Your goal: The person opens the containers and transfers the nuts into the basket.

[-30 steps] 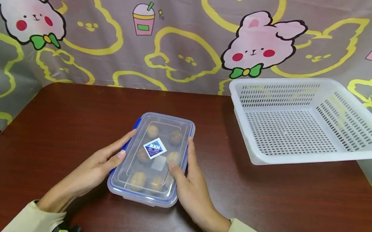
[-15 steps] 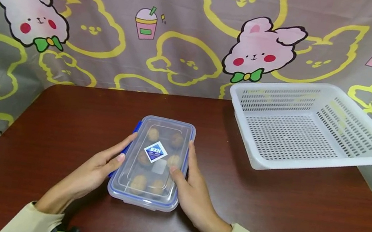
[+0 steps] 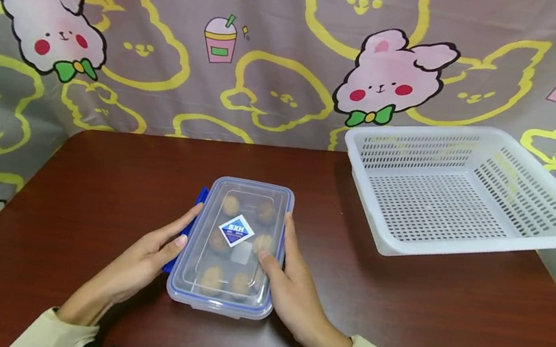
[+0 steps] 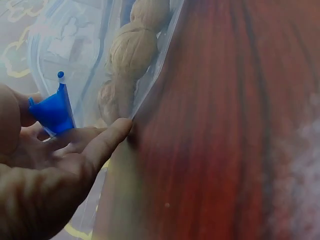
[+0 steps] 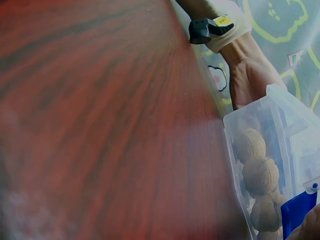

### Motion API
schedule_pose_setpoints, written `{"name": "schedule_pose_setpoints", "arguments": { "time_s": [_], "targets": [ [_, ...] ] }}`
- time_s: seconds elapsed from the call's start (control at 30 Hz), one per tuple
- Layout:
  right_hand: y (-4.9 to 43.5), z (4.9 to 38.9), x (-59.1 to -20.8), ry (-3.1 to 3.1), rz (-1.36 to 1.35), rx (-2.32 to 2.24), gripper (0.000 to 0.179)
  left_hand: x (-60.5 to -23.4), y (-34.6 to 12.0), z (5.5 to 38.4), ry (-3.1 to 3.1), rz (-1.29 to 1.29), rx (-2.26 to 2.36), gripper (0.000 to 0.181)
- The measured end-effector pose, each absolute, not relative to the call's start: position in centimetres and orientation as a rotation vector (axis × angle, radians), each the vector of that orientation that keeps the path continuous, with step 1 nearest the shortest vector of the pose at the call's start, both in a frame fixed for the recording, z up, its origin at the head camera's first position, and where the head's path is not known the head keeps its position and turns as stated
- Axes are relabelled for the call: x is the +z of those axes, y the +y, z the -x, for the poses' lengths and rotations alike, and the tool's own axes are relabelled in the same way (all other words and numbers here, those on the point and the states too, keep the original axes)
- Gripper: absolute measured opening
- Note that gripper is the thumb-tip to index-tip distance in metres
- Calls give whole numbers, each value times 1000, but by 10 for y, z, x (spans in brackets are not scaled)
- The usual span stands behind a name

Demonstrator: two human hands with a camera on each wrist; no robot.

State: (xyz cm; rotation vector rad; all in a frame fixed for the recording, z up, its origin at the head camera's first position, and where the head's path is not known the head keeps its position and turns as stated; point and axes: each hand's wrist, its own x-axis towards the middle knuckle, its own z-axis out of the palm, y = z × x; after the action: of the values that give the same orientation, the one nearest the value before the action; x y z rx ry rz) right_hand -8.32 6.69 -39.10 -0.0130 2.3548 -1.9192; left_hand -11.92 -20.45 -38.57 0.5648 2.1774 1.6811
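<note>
A clear plastic food container [image 3: 206,247] with a blue-edged lid and a diamond label lies on the table, between both hands. Several walnuts [image 4: 132,52] show through its walls. My left hand [image 3: 136,257] holds the left side, its thumb at the blue latch [image 4: 54,114], which sticks outward from the lid; a fingertip touches the container's lower edge. My right hand [image 3: 299,295] grips the right side, thumb on the lid and fingers along the wall. Another blue latch [image 5: 299,215] shows beside a small part of that hand in the right wrist view.
A white perforated plastic basket [image 3: 393,240] stands at the back right of the reddish-brown wooden table [image 3: 136,175]. Behind the table hangs a patterned cloth [image 3: 293,6] with cartoon rabbits. A black wrist device [image 5: 202,31] sits on the left wrist.
The left blue latch has swung farther out from the lid's side under the left hand. The whole head view has shifted slightly downward. The right hand keeps its hold.
</note>
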Motion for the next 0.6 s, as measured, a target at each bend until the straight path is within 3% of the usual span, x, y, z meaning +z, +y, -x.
{"name": "schedule_pose_setpoints", "arguments": {
  "time_s": [0.6],
  "targets": [
    [68, 83, -386, 2302, 18, -1937, 79, -378, -211, 118, 2336, -484, 1513, 59]
  ]
}}
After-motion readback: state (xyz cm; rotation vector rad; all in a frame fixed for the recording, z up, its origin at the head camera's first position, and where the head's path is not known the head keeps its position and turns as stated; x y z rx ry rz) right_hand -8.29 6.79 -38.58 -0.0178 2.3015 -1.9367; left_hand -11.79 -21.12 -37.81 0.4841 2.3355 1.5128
